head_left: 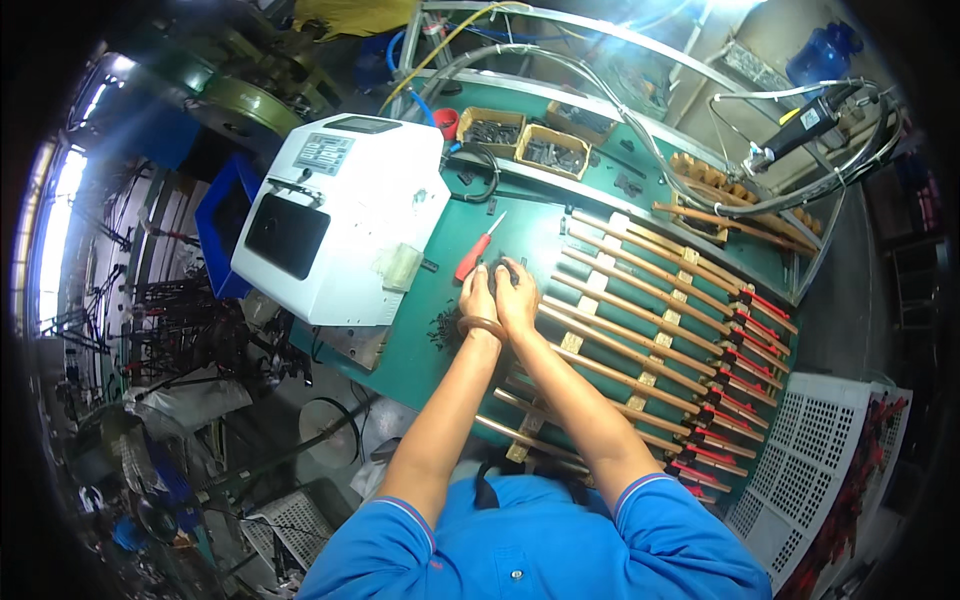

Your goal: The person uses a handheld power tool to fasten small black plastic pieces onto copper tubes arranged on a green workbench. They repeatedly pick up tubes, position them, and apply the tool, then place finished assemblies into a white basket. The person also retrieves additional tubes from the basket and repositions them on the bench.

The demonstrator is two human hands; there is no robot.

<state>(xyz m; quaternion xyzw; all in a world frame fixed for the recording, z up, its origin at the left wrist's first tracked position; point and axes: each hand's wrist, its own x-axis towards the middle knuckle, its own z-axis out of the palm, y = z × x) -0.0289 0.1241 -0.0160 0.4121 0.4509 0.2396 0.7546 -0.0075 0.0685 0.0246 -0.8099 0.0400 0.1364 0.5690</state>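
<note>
My left hand [478, 300] and my right hand [517, 294] are close together over the green work table [425, 318], wrists almost touching. Fingers of both are curled around a small dark piece [499, 264] that mostly hides between them, so its kind is unclear. Just beyond the left fingertips lies a screwdriver [473, 258] with a red handle, its shaft pointing away from me. A scatter of small black parts [442, 328] rests left of my wrists. To the right, several copper-coloured rods [640, 285] with red and black ends lie side by side across notched wooden strips [597, 270].
A white machine [345, 220] stands at the left of the table. Yellow bins [553, 152] of dark parts and a red cup [446, 122] sit at the back. A power tool [800, 130] hangs at the far right, above cables. A white perforated crate [805, 465] stands at lower right.
</note>
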